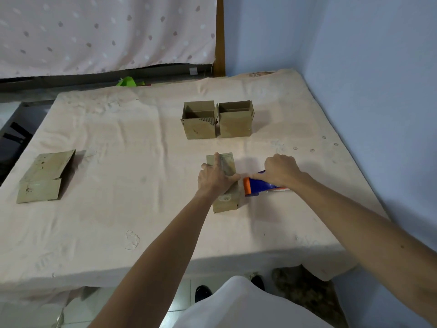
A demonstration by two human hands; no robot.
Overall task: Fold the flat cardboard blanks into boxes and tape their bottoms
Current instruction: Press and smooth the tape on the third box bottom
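The open boxes (199, 129) and the flat blank (42, 178) are matt brown cardboard. The tape dispenser (260, 185) is glossy blue and orange plastic. The surface (118, 162) wears pale, wrinkled matt cloth.

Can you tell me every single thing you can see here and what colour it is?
tablecloth: one, pale peach, covering the work surface
open boxes: two, brown, side by side, far middle
third box: one, brown, near middle
flat cardboard blank: one, brown, left side
tape dispenser: one, blue and orange, right of the third box
green thing: one, bright green, beyond the far edge
curtain: one, pale with spots, back left
left hand: one, presses the third box
right hand: one, grips the tape dispenser
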